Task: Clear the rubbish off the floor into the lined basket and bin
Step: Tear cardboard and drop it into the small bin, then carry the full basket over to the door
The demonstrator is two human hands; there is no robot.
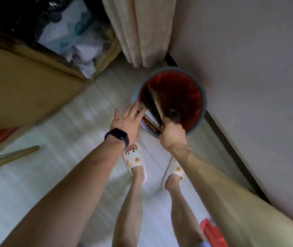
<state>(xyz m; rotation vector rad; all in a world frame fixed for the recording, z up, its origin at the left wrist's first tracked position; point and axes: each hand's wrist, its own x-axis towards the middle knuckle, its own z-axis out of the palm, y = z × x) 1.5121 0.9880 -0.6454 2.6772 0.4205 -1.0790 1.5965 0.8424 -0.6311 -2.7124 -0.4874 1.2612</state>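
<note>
Dim indoor light, dull warm cast. Whole frame soft; motion smear worst on large tan cardboard sheet [26,90] far left of grip. Brightest: pale tiled floor [81,122] left of grip, patchy sheen. Murky: flat brown cardboard pieces [157,106] gripped by right hand [172,134], inside shadowed grey round bin with red liner [192,90]. Wide-angle stretch at edges.

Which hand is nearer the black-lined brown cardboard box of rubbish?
Left. The left hand lies open at the round grey bin's left rim, towards the box; the right hand grips flattened cardboard at the near rim, farther off.
</note>
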